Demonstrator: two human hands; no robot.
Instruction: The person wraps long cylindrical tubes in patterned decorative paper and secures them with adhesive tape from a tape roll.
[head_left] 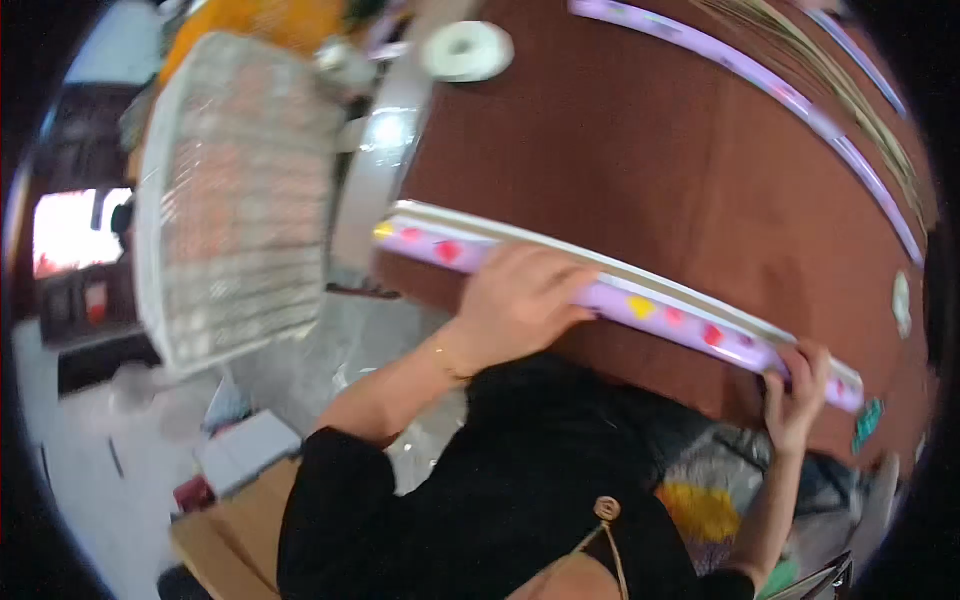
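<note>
A long lilac strip (620, 303) with red, pink and yellow shapes lies across the near part of the brown table (600, 130), with a white and tan edge along its far side. My left hand (525, 300) is wrapped over the strip left of its middle, fingers closed on it. Near the strip's right end, my right hand (797, 390) grips it between thumb and fingers. What lies under my palms is hidden.
A white tape roll (467, 51) lies at the table's far left. Another lilac strip (740, 68) and thin tan strips (840, 75) curve along the far side. A plastic-wrapped stack (245, 200) stands left. A teal item (868, 424) sits at the right edge.
</note>
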